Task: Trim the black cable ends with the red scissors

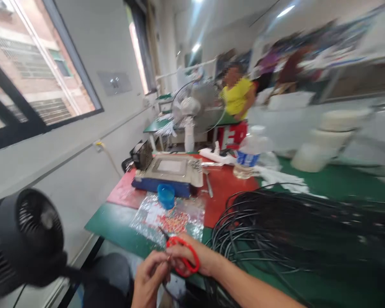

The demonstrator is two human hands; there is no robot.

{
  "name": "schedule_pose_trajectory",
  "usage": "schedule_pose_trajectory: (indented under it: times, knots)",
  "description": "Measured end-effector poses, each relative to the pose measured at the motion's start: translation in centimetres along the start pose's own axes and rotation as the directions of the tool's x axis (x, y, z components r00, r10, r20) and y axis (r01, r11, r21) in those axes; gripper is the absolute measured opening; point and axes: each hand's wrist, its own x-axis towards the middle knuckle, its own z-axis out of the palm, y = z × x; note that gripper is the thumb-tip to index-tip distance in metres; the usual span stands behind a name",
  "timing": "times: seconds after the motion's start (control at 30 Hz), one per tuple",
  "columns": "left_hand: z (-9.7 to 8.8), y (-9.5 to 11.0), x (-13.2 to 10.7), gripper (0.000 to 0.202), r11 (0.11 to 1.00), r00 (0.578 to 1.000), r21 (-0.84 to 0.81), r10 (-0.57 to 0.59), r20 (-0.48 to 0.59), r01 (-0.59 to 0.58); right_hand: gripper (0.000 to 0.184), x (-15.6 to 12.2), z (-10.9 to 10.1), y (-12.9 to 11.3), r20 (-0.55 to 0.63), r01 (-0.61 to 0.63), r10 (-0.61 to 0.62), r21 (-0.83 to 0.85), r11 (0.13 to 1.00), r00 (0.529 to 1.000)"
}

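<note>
My right hand [192, 259] is closed round red-handled scissors [182, 254] at the near edge of the green table [115, 222]. My left hand [149, 280] sits just below it, fingers pinched on a thin dark wire end that I can barely make out. A large coil of black cables [291, 231] lies on the table right of my hands. A clear plastic bag with small red and white pieces [170, 218] lies just beyond the scissors.
A blue cup [166, 195] stands in front of a flat grey machine [173, 171] on a red mat [224, 188]. A water bottle [248, 156], white cloths and a desk fan [192, 111] stand farther back. A black fan [28, 235] is at near left. A person in yellow [237, 96] is behind.
</note>
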Motion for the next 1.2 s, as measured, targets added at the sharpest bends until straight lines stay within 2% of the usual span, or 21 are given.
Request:
schedule_pose_trajectory:
  times: [0.07, 0.13, 0.27, 0.53, 0.9, 1.07, 1.2]
  knots:
    - [-0.2, -0.6, 0.5, 0.025, 0.998, 0.985, -0.058, -0.011, 0.17, 0.021, 0.04, -0.1, 0.2, 0.0, 0.0, -0.008, 0.008, 0.057, 0.998, 1.0]
    - [-0.2, -0.9, 0.7, 0.02, 0.987, 0.984, -0.141, -0.047, 0.174, 0.072, 0.04, -0.1, 0.4, -0.3, -0.011, -0.012, 0.013, 0.085, 0.996, 1.0]
    - [0.3, -1.3, 0.4, 0.018, 0.961, 0.988, -0.246, -0.099, 0.117, 0.126, 0.045, -0.4, 0.6, -0.6, -0.06, 0.0, 0.005, 0.077, 0.997, 0.998]
    - [0.2, -1.5, 0.2, 0.019, 0.946, 0.988, -0.286, -0.136, 0.072, 0.151, 0.044, -0.4, 0.5, -0.2, -0.089, -0.029, 0.033, 0.05, 0.998, 0.996]
    - [1.0, -2.5, 0.2, 0.017, 0.9, 0.996, -0.426, -0.081, 0.035, 0.089, 0.044, -0.7, 1.2, -0.3, -0.098, -0.01, 0.017, 0.078, 0.997, 0.995]
    - [1.5, -3.2, 0.3, 0.018, 0.897, 0.998, -0.437, -0.07, 0.004, 0.065, 0.044, -0.7, 1.3, -0.2, -0.12, 0.007, 0.004, 0.084, 0.996, 0.993]
    - [1.4, -3.0, 0.3, 0.017, 0.897, 0.997, -0.435, -0.079, 0.006, 0.073, 0.044, -0.7, 1.3, -0.4, -0.124, 0.003, 0.006, 0.069, 0.998, 0.992]
